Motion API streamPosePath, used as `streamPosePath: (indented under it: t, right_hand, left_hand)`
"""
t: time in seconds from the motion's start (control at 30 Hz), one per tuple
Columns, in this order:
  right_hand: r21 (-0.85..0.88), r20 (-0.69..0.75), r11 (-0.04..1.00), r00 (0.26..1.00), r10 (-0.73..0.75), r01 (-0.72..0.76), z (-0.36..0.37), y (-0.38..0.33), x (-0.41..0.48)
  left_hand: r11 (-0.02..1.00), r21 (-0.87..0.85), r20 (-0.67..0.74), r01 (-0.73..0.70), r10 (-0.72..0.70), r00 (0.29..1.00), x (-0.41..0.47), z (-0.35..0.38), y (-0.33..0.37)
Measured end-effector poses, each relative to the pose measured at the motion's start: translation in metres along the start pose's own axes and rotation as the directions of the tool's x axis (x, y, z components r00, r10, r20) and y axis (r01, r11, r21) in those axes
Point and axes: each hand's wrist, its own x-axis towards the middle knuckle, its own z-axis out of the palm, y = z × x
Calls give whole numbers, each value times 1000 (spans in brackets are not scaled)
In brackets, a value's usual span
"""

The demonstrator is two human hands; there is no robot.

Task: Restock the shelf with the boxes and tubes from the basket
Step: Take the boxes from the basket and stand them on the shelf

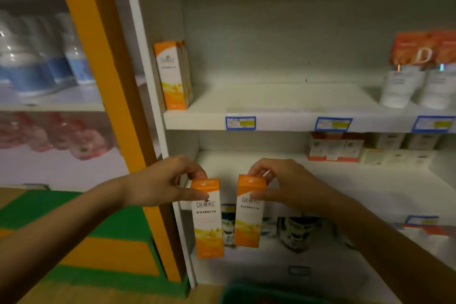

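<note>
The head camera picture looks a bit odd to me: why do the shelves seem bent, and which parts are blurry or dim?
Head view: the wide-angle lens bows the shelf edge; lighting is dim overall, darkest at the bottom; the bottles at left are smeared, with glare spots; the two held boxes are clearest, small print still unreadable.

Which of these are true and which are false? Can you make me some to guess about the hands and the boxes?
1. Each hand holds a tall orange-and-white cardboard box. True: the left hand grips one box and the right hand grips another.
2. The hands hold the boxes by their bottoms. False: the fingers pinch the orange tops.
3. Matching orange-and-white boxes already stand at the left end of the middle white shelf. True.
4. The white tubes with orange tops lie flat. False: they stand upright at the shelf's right end.
</note>
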Motion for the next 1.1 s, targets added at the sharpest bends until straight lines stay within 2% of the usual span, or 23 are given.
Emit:
streamPosePath:
  t: [0.17,0.3,0.47,0.7,0.93,1.1]
  right_hand:
    - [8,-77,999,997,-31,31,-60,-37,5]
    - [-46,-169,996,982,-80,73,-104,-60,21]
    - [60,-213,996,976,-54,68,-139,-82,50]
    - [64,-325,997,945,-28,51,-164,-79,97]
    - [81,-446,997,895,32,5,-170,-61,126]
    - [43,-468,999,883,36,-18,-168,-59,142]
  left_hand:
    - [999,-33,-39,-38,36,999,3,-63,34]
    - [999,-8,-122,-42,41,992,16,-102,52]
    - [997,62,-211,-52,64,975,42,-137,55]
    - [988,154,-302,-11,58,951,86,-173,44]
    - [963,261,-337,68,25,941,116,-173,24]
    - [936,337,-378,98,39,925,130,-174,11]
